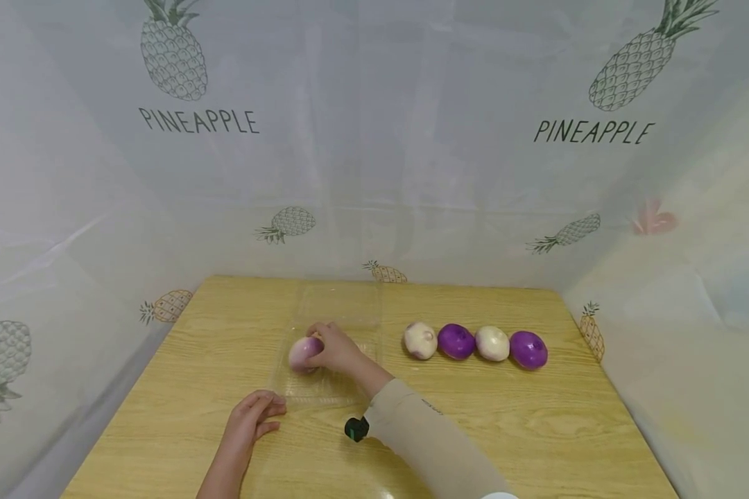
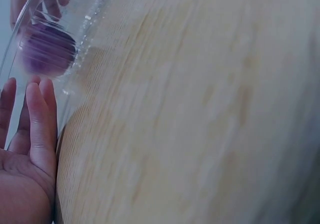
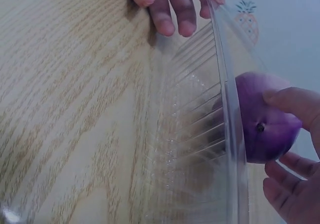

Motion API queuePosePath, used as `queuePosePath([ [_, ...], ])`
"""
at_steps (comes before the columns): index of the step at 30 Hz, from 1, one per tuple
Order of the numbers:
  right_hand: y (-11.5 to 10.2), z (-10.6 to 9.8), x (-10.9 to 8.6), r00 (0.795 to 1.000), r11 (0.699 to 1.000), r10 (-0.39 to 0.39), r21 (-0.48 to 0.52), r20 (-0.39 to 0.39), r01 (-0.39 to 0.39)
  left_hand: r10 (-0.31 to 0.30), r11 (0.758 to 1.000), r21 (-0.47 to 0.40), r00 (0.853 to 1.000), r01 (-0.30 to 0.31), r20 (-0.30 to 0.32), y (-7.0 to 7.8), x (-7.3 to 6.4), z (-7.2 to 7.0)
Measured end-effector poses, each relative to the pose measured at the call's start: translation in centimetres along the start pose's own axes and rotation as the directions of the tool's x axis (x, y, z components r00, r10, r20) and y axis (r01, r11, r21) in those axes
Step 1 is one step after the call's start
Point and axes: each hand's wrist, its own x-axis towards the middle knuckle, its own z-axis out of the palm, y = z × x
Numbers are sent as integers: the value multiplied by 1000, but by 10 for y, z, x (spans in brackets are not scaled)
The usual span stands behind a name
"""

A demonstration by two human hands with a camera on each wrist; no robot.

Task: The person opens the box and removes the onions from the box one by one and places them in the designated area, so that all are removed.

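My right hand holds a purple-and-white turnip inside the left part of a clear plastic container. In the right wrist view, thumb and fingers lie on opposite sides of this turnip, partly behind the container's ribbed wall. My left hand rests at the container's front left corner, fingers extended and slightly bent. The left wrist view has those fingers close to the clear wall, through which the turnip shows; whether they touch the wall is hard to tell there.
On the wooden table, right of the container, several turnips stand in a row: a pale one, a purple one, another pale one and another purple one. A pineapple-print curtain surrounds the table's back and sides.
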Motion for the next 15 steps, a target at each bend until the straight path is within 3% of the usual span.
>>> queuePosePath([
  [6,4,3,1,999,999,-33,23,8,33,6,1000,0,1000,-6,10,2,0,1],
  [15,-2,-2,-8,999,994,-26,106,48,20,-5,1000,3,1000,5,9,3,-1,1],
])
